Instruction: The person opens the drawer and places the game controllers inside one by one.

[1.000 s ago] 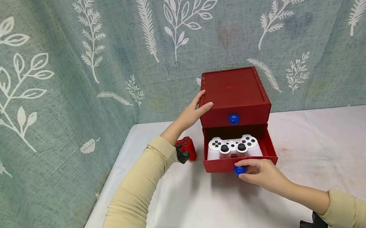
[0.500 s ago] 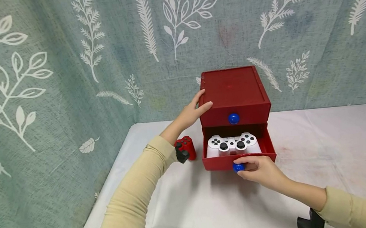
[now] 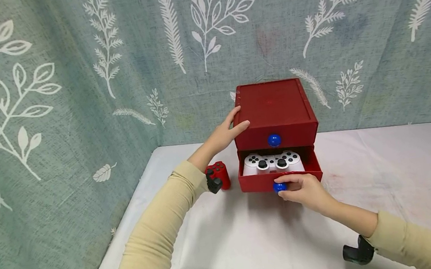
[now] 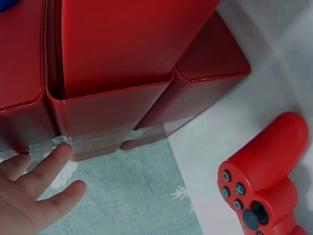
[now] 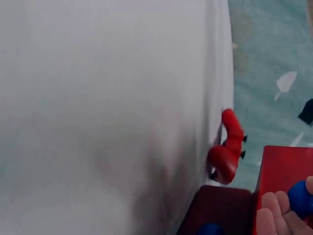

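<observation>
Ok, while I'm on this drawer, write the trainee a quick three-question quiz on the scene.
1. Which hand pinches the round blue knob on the open lower red drawer?
2. True or false: the white plastic game controller lies inside that drawer.
3. Fill in: in the head view, the red plastic game controller is to the ___ of the dark red two-drawer box.

Key: 1. The right hand. 2. True. 3. Left.
</observation>
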Motion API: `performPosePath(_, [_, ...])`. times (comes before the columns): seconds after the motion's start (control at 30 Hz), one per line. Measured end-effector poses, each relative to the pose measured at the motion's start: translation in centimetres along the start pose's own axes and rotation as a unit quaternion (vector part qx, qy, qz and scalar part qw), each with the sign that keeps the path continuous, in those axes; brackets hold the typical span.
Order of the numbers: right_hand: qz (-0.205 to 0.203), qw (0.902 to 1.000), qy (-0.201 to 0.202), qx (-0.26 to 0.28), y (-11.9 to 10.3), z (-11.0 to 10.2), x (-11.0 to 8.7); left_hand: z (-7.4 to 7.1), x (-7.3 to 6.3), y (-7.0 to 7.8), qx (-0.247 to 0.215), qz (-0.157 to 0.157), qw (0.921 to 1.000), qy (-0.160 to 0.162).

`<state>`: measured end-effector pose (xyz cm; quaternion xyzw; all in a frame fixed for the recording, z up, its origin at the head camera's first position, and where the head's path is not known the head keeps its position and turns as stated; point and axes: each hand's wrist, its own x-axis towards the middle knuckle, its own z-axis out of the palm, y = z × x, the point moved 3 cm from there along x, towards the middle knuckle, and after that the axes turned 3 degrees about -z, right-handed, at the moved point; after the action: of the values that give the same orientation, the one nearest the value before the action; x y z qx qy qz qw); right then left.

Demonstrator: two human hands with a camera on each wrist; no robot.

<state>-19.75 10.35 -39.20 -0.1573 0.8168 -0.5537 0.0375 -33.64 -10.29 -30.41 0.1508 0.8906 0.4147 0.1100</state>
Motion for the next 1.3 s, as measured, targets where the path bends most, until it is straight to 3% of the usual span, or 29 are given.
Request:
performPosePath(0.7, [0.025,0.9986,-0.016,0.043,1.5,-1.0,4.3,-0.1,-0.1,-0.1,-0.008,0.001,1.0,-0.002])
performPosePath(1.03, [0.015,0.9997,-0.003,0.02,1.6,-1.5,6.0,-0.1,-0.1,-0.1,-0.01,0.001,0.9999,-0.004])
performPosePath(1.3, [0.029,0.9992,0.005,0.025,1.9,-1.8,6.9,0.0,-0.2,0.1,-0.012,-0.002,0.9999,-0.002])
